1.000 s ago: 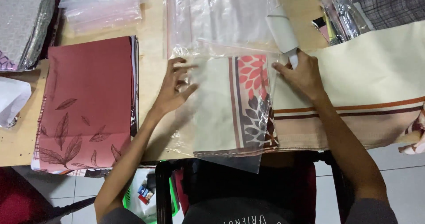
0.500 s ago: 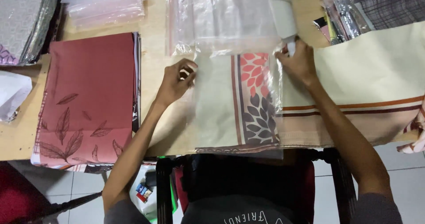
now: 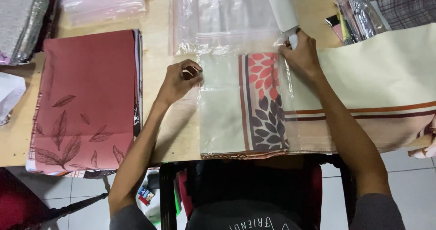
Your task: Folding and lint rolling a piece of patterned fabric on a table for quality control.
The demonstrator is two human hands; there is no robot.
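A folded cream cloth with a red and dark leaf print band (image 3: 254, 107) lies inside a clear plastic bag (image 3: 227, 121) near the table's front edge. My left hand (image 3: 179, 80) pinches the bag's upper left corner. My right hand (image 3: 302, 57) presses on the bag's upper right corner, fingers closed on the plastic, just below a white tape dispenser (image 3: 282, 7). The bag's open flap runs along the top between both hands.
A stack of red leaf-print cloth (image 3: 86, 98) lies at the left. More clear bags (image 3: 222, 16) lie behind. A large cream cloth with orange stripes (image 3: 381, 89) stretches right. Packed fabrics (image 3: 390, 3) sit at the back right; the wooden table (image 3: 156, 44) shows between.
The bagged cloth has been slid straight and flat. My left hand moved from lying flat on the cloth up to the bag's top left corner; my right hand shifted slightly upward.
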